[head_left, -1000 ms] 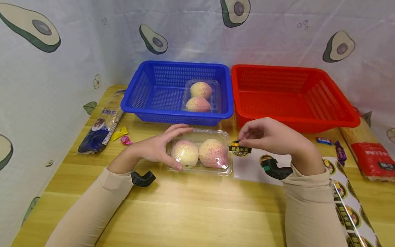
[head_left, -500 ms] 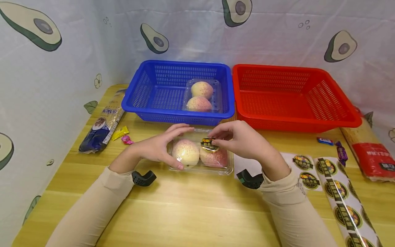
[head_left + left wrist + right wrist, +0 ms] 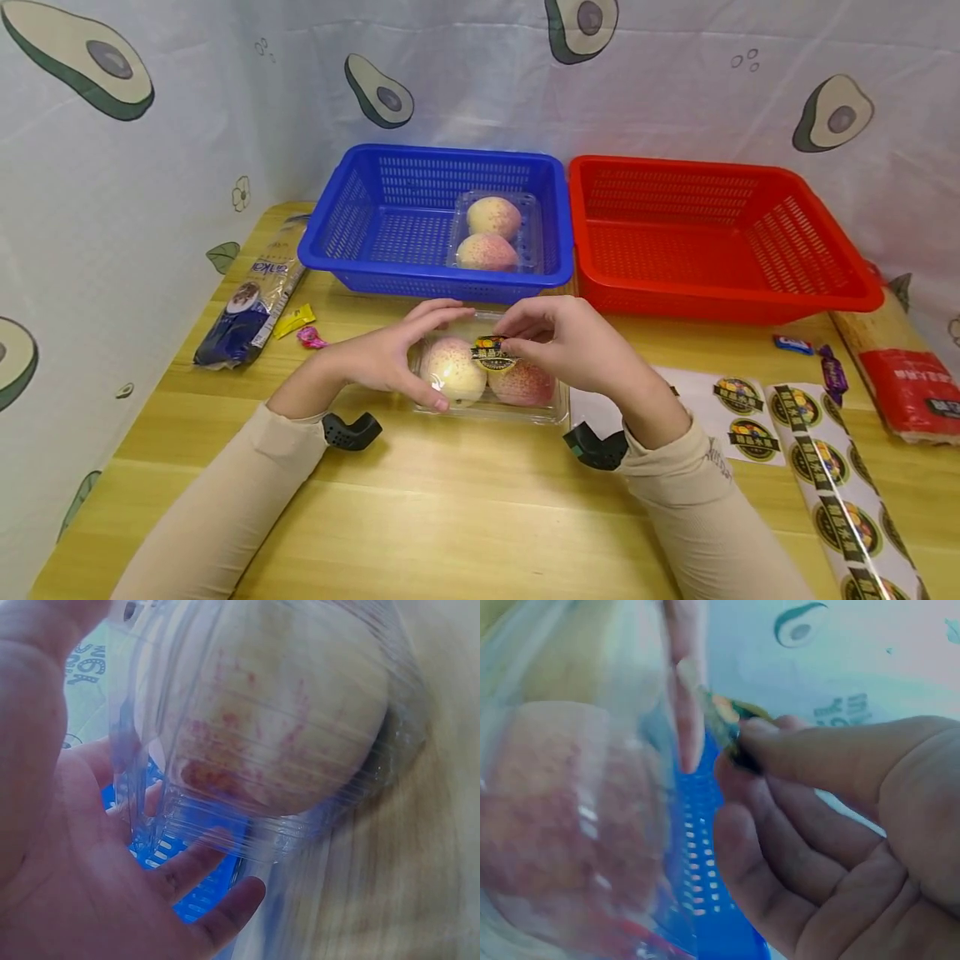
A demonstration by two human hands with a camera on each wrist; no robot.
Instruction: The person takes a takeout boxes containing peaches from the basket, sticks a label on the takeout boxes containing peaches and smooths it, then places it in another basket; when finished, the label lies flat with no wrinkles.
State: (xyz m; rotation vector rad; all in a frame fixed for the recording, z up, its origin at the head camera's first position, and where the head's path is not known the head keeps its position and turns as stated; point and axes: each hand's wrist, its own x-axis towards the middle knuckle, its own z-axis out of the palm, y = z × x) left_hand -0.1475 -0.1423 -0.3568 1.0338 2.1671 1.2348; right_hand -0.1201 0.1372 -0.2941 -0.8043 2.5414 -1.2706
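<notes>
A clear plastic clamshell box [image 3: 517,414] lies on the wooden table with two peaches [image 3: 452,379] inside. My left hand [image 3: 378,358] holds its left end, thumb at the near side and fingers at the far side. In the left wrist view, a peach [image 3: 285,712] shows through the clear wall beside that hand. Over the lid, my right hand [image 3: 573,342] pinches a black and gold round sticker [image 3: 492,355] between thumb and index finger. The right wrist view has the sticker [image 3: 727,724] edge-on, apart from the box. The right peach is partly hidden.
Behind stand a blue basket [image 3: 435,280] with another peach box [image 3: 534,225], and a red basket [image 3: 720,302]. Sticker sheets [image 3: 780,375] lie at right. Candies [image 3: 294,321] and a blue-and-gold packet [image 3: 247,300] lie left; more candies [image 3: 832,375] and a red packet [image 3: 907,383] lie right.
My right hand has moved left with the sticker, from beside the box to above its lid near the middle. The left hand has stayed on the box.
</notes>
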